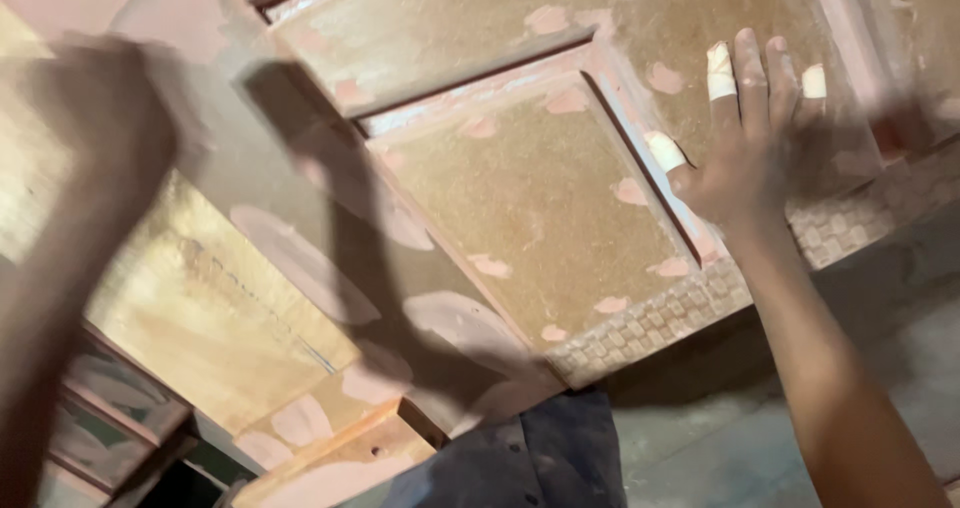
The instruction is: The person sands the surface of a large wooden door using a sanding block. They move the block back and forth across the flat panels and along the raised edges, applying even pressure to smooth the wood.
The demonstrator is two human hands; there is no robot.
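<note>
My right hand (745, 158) lies flat, fingers (720, 73) spread, on the panelled door (520, 188); many filler patches (300, 258) are done. Left hand (95, 118) is blurred; its fingers I cannot tell.

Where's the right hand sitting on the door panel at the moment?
In the head view, the right hand lies flat at upper right on the wooden door panel, on the raised moulding beside its recessed centre, fingertips taped.

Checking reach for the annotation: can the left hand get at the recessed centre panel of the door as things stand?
Probably yes. The left hand, blurred, hovers above the door; nothing lies between it and the centre panel. The right hand rests flat beside it.
</note>
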